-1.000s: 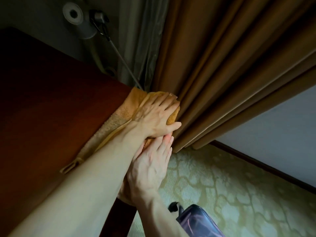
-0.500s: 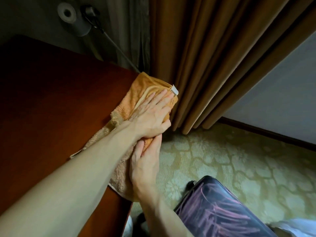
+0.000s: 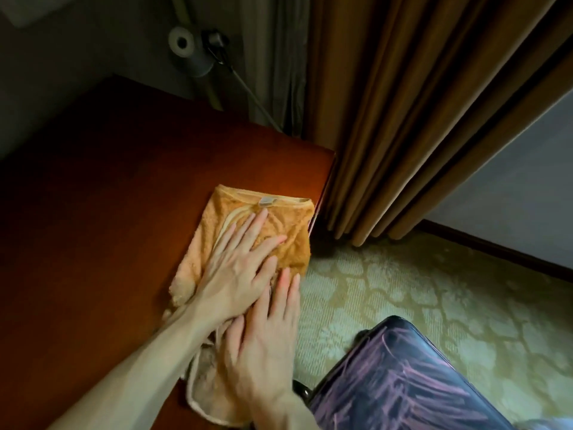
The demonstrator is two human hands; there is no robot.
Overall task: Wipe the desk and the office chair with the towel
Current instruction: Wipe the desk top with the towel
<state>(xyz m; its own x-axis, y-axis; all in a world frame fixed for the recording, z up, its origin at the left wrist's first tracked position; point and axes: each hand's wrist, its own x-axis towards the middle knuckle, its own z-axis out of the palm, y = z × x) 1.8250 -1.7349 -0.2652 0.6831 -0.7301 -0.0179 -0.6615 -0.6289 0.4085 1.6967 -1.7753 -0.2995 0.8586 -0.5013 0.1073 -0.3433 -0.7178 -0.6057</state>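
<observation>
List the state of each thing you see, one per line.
towel: crumpled, lying at the right edge of the desk
left hand: flat, fingers straight, pressing the towel
right hand: flat, pressing the towel
curtain: hanging in gathered folds

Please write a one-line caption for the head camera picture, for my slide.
Left hand and right hand press an orange towel flat on the desk, beside brown curtains.
</observation>
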